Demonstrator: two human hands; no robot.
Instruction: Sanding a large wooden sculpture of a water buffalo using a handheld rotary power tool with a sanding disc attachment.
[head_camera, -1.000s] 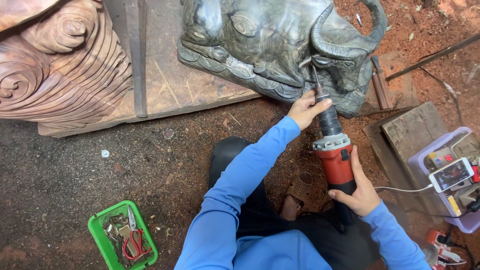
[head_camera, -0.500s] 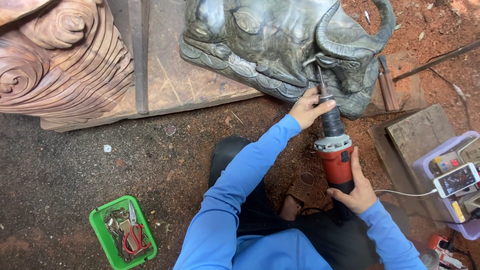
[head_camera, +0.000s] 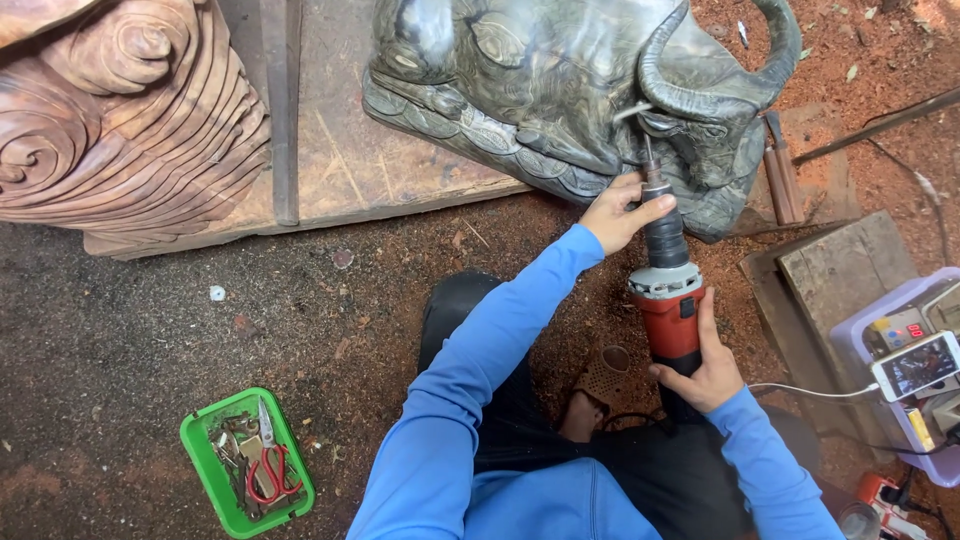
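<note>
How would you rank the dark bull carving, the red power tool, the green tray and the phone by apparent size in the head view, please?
1. dark bull carving
2. red power tool, green tray: look alike, unranked
3. phone

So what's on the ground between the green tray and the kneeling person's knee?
In the head view, only dirt with sawdust and small wood chips lies between the green tray and the knee.
</note>
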